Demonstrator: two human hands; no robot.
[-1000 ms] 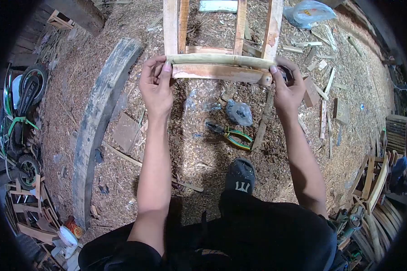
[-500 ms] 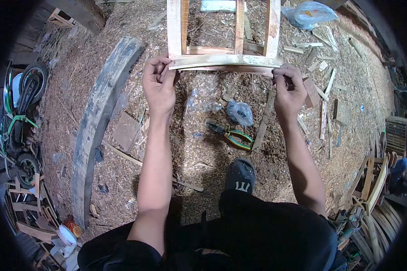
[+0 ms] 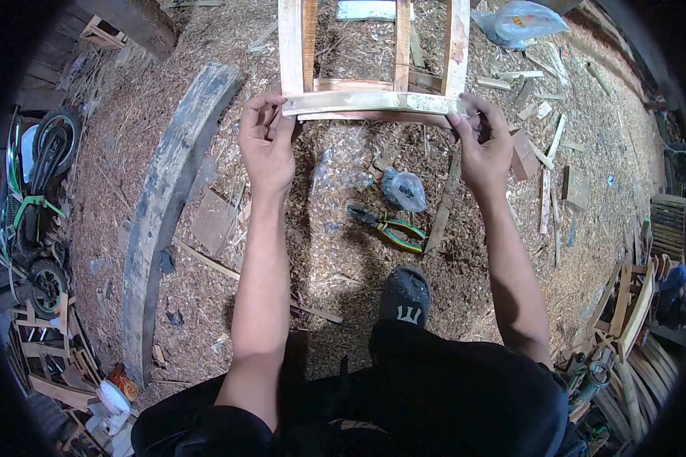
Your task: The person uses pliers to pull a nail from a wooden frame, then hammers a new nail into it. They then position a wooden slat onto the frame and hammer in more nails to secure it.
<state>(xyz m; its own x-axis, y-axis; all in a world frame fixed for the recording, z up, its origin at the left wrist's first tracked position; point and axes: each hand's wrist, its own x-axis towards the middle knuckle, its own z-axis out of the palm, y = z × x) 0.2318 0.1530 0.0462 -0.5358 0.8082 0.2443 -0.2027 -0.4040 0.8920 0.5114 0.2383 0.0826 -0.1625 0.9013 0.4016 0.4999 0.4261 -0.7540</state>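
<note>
Above a floor thick with pale wood shavings, a person holds a small wooden frame (image 3: pixel 370 53) at arm's length, seen from the person's own head. Its frame is made of flat, rough-sawn slats: upright pieces joined by a pale crosswise slat (image 3: pixel 370 102) at the near end, with a thinner reddish strip just under it. At the left end of that slat, the left hand (image 3: pixel 267 148) is curled, thumb and fingers pinching the corner. At the right end, the right hand (image 3: pixel 484 148) grips likewise, fingers closed over the corner. Both forearms are bare and stretch straight out from a lap in black cloth.

Below the frame, on the shavings, lies a pair of pliers (image 3: pixel 389 226) with green and yellow handles, and just above them a crumpled grey plastic bag (image 3: pixel 402 189). Nearer the person than the pliers, a dark shoe (image 3: pixel 405 295) points toward the frame. Left of the frame, a long, curved, weathered plank (image 3: pixel 164 198) arcs across the floor. Right of the frame, short offcuts of timber (image 3: pixel 549 171) lie scattered. Beyond the frame's right upright sits a clear blue-tinted plastic bag (image 3: pixel 522 21).
</note>
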